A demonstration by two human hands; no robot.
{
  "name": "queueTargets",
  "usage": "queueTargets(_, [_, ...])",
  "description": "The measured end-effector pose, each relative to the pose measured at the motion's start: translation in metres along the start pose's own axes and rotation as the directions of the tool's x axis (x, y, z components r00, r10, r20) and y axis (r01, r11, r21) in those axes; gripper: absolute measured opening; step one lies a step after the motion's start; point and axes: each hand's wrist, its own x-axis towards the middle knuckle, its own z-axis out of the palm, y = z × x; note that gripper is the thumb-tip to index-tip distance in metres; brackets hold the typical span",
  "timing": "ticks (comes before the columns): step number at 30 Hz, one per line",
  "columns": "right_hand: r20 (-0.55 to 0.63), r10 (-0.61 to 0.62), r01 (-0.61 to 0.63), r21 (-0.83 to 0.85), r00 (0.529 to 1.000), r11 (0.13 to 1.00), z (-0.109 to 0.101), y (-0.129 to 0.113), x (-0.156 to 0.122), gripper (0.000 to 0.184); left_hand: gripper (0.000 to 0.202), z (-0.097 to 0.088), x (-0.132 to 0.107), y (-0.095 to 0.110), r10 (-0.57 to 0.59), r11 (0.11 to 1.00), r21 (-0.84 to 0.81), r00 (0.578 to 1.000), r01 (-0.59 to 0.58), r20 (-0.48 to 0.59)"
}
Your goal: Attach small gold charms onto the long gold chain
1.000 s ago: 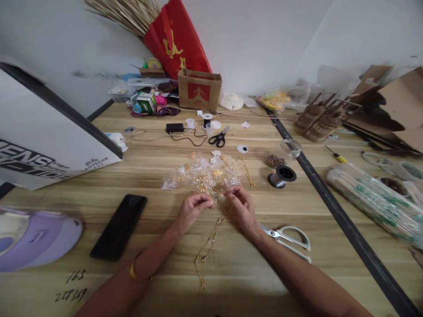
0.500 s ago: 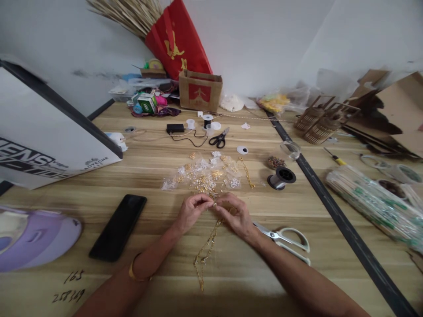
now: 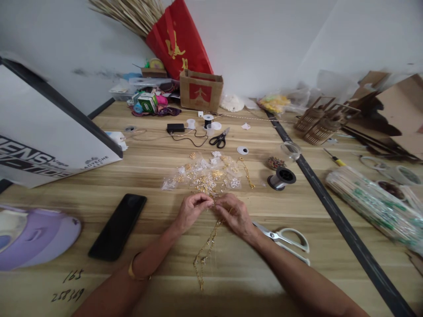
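My left hand (image 3: 194,210) and my right hand (image 3: 235,214) meet fingertip to fingertip over the table, both closed in a pinch. A gold chain with small charms (image 3: 208,244) runs down from my right hand's fingers and lies in a loop on the wood. Whatever tiny piece sits between the left fingertips is too small to make out. Just beyond the hands spreads a pile of gold and silver beads and findings (image 3: 208,178), partly on clear plastic bags. A shorter gold chain (image 3: 246,171) lies to the right of that pile.
White-handled scissors (image 3: 284,237) lie by my right forearm, and a black phone (image 3: 118,226) by my left. Farther off are a wire spool (image 3: 281,178), black scissors (image 3: 219,138) and a paper bag (image 3: 201,90). A large white box (image 3: 49,132) stands at left.
Both hands stay pinched together in nearly the same place, with only slight finger movement. The chain and the other things lie as before.
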Motion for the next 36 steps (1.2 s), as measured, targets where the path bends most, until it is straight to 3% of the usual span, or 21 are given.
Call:
queueTargets(5, [-0.098, 0.172, -0.157, 0.144, 0.98, 0.977, -0.013, -0.007, 0.009, 0.015, 0.015, 0.001, 0.0, -0.005, -0.042, 0.998, -0.059, 0.997, 0.038, -0.058])
queueTargets(10, [-0.047, 0.391, -0.334, 0.429, 0.919, 0.839, -0.026, 0.0, 0.019, 0.021, 0.015, 0.0, 0.001, -0.008, -0.066, 0.995, -0.085, 0.994, 0.059, -0.083])
queueTargets(15, [-0.075, 0.542, -0.394, 0.604, 0.837, 0.693, -0.026, 0.019, 0.024, 0.03, 0.015, -0.001, 0.002, -0.001, -0.078, 0.994, -0.082, 0.99, 0.069, -0.116])
queueTargets(18, [-0.138, 0.543, -0.36, 0.612, 0.828, 0.704, -0.026, 0.025, 0.025, 0.03, 0.016, -0.002, 0.003, 0.0, -0.061, 0.997, -0.06, 0.99, 0.053, -0.13])
queueTargets(21, [-0.186, 0.472, -0.315, 0.532, 0.862, 0.786, -0.025, 0.021, 0.022, 0.028, 0.017, -0.004, 0.003, 0.0, -0.046, 0.998, -0.044, 0.989, 0.04, -0.143])
queueTargets(24, [-0.209, 0.263, -0.193, 0.305, 0.942, 0.933, -0.02, 0.009, 0.015, 0.018, 0.017, -0.005, 0.003, -0.001, -0.045, 0.999, -0.037, 0.988, 0.04, -0.149])
queueTargets(27, [-0.031, -0.051, 0.051, 0.003, 0.998, 0.999, -0.011, -0.003, 0.005, 0.013, 0.017, -0.005, 0.004, -0.001, -0.038, 0.999, -0.029, 0.986, 0.034, -0.16])
queueTargets(31, [0.232, -0.263, 0.311, -0.2, 0.937, 0.929, -0.001, -0.011, -0.005, 0.02, 0.018, -0.006, 0.005, -0.001, -0.036, 0.999, -0.013, 0.983, 0.034, -0.181])
queueTargets(36, [0.281, -0.312, 0.382, -0.246, 0.907, 0.891, 0.002, -0.01, -0.007, 0.019, 0.02, -0.006, 0.006, 0.001, -0.081, 0.997, -0.027, 0.98, 0.077, -0.184])
